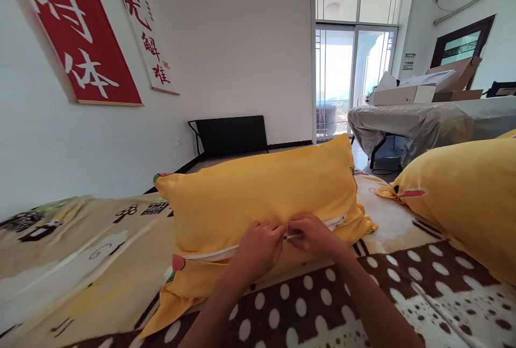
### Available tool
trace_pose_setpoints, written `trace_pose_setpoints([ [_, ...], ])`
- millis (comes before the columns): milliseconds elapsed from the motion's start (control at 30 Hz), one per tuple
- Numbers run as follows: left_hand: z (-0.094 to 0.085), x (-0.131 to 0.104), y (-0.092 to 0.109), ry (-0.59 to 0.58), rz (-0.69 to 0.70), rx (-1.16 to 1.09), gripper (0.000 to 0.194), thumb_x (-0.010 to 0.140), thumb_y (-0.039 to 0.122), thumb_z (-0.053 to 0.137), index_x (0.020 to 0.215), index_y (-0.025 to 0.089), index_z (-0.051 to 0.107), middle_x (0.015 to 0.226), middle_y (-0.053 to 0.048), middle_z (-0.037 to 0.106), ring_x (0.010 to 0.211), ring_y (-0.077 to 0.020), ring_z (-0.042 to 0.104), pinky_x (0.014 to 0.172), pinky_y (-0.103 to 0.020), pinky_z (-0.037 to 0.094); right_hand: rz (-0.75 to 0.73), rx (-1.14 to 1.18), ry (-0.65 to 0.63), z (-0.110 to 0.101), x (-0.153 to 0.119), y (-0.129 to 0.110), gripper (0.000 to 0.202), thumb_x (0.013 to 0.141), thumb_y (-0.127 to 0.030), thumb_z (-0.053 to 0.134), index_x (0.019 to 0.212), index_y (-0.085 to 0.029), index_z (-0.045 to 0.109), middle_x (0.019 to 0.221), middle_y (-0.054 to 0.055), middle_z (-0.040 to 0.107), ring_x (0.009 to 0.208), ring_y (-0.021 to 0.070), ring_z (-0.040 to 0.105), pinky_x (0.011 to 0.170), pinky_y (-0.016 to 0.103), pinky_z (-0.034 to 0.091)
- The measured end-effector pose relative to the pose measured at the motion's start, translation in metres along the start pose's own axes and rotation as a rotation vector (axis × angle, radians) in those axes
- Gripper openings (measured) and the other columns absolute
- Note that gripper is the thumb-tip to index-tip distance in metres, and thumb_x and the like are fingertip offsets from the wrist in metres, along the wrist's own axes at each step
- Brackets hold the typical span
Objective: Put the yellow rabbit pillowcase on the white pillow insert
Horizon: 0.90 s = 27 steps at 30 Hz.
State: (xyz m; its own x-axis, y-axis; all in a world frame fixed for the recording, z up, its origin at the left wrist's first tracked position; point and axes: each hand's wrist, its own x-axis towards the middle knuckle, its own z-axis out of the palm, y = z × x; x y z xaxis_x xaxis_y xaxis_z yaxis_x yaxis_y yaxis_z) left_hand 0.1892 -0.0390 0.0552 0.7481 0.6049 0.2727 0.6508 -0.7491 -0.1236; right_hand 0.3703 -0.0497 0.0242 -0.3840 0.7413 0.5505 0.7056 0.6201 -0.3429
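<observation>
A yellow pillow [258, 187] stands on its long side in front of me, leaning slightly back. Along its lower front runs an opening in the pillowcase [189, 283], where a white strip shows to the left and right of my hands. My left hand [262, 243] is closed on the fabric at this opening, near the middle. Right beside it, my right hand [309, 233] pinches the same edge, fingertips almost meeting those of the left. A small dark spot shows between the hands; I cannot make out what it is.
Beneath the pillow lies a patterned blanket [100, 262] with a brown, white-dotted part. A second yellow pillow [463, 197] rests at the right. Farther back are a plastic-covered table [419, 122] with cardboard boxes [403, 95] and a black panel [233, 136] near the wall.
</observation>
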Motion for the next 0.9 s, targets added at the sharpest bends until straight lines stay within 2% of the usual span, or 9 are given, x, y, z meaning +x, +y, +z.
trace_pose_setpoints([
  [133,0.022,-0.021,-0.014,0.169,-0.139,-0.019,0.02,0.088,0.016,0.037,0.08,0.015,0.055,0.086,-0.006,0.059,0.086,-0.0209,0.054,0.08,-0.037,0.039,0.024,0.001,-0.037,-0.001,-0.001,-0.002,0.021,0.07,-0.01,0.063,0.064,-0.016,0.044,0.069,-0.003,0.047,0.067,0.0092,0.041,0.061,0.02,0.027],
  [233,0.025,-0.035,-0.029,0.235,-0.207,-0.004,0.019,0.087,0.017,0.039,0.078,0.015,0.055,0.086,-0.006,0.058,0.087,-0.0215,0.053,0.081,-0.038,0.038,0.031,-0.005,-0.036,-0.002,-0.002,-0.003,0.023,0.068,-0.006,0.058,0.062,-0.016,0.039,0.068,-0.003,0.044,0.067,0.0095,0.04,0.061,0.02,0.026],
  [400,0.004,-0.052,-0.049,0.233,-0.305,0.011,0.02,0.086,0.02,0.038,0.074,0.016,0.054,0.089,-0.006,0.058,0.088,-0.0216,0.053,0.081,-0.038,0.037,0.04,0.039,-0.055,-0.004,-0.003,-0.005,0.023,0.067,-0.005,0.051,0.059,-0.017,0.033,0.065,-0.003,0.04,0.064,0.0094,0.037,0.06,0.021,0.025],
  [567,-0.008,-0.062,-0.058,0.134,-0.386,-0.135,0.021,0.084,0.024,0.038,0.076,0.017,0.056,0.082,-0.004,0.062,0.082,-0.02,0.055,0.078,-0.035,0.037,0.043,0.062,-0.062,-0.004,-0.005,-0.003,0.023,0.064,-0.005,0.049,0.06,-0.017,0.031,0.065,-0.003,0.039,0.063,0.0092,0.035,0.059,0.021,0.025],
  [700,-0.008,-0.067,-0.066,0.14,-0.433,-0.324,0.025,0.083,0.033,0.04,0.078,0.018,0.059,0.085,-0.002,0.066,0.082,-0.0186,0.057,0.075,-0.031,0.037,0.035,0.067,-0.064,0.0,-0.004,0.0,0.021,0.064,-0.005,0.049,0.061,-0.017,0.033,0.065,-0.003,0.041,0.062,0.0089,0.035,0.059,0.021,0.024],
  [900,0.002,-0.068,-0.076,0.137,-0.346,-0.456,0.014,0.072,0.026,0.043,0.066,0.017,0.051,0.065,0.0,0.054,0.066,-0.014,0.049,0.065,-0.027,0.035,0.047,-0.045,-0.105,0.002,-0.006,-0.002,0.019,0.065,-0.005,0.052,0.059,-0.016,0.039,0.064,-0.003,0.042,0.061,0.009,0.036,0.059,0.021,0.026],
])
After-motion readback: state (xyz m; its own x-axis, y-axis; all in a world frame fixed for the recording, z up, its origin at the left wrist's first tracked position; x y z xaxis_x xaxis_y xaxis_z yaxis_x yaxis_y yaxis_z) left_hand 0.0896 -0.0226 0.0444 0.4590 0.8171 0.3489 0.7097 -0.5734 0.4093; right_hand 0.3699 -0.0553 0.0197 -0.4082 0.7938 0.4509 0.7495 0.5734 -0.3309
